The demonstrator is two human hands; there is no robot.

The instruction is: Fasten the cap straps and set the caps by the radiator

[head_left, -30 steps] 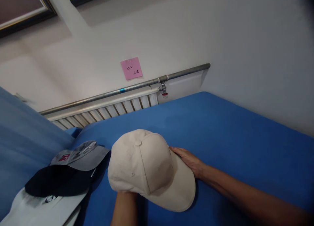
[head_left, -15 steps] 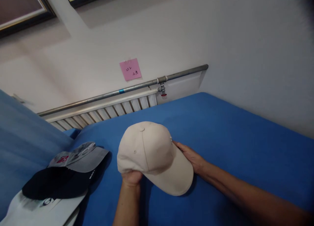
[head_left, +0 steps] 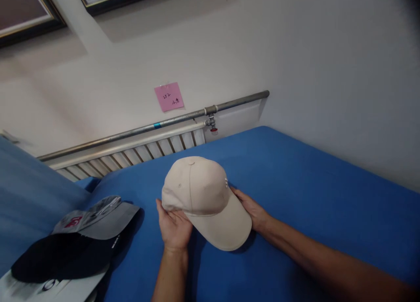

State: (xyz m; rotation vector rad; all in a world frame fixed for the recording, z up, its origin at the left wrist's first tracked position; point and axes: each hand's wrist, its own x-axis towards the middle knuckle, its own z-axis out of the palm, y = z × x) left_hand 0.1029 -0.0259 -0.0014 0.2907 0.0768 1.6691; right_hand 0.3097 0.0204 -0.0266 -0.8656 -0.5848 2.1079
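Observation:
A beige baseball cap (head_left: pixel 205 190) is between my two hands in the middle of the view, crown up and brim pointing to the lower right. My left hand (head_left: pixel 176 229) is palm up at the cap's near left edge. Its thumb sticks out beside the crown, while its fingers pass under the cap and are hidden. At the far right side, my right hand (head_left: pixel 251 210) grips the cap where brim and crown meet; its fingertips go out of sight behind the brim.
Several caps lie overlapped at left: a grey one (head_left: pixel 111 223), a black one (head_left: pixel 65 258) and a white one (head_left: pixel 75 286). They rest on a blue-covered surface (head_left: pixel 295 188). A blue curtain (head_left: pixel 29 197) hangs at left. Behind are a radiator (head_left: pixel 131 155), a pipe (head_left: pixel 131 133) and a wall.
The cap has tipped slightly and shifted a little away from me. My left hand has turned so its palm and thumb show, with the thumb now outside the cap.

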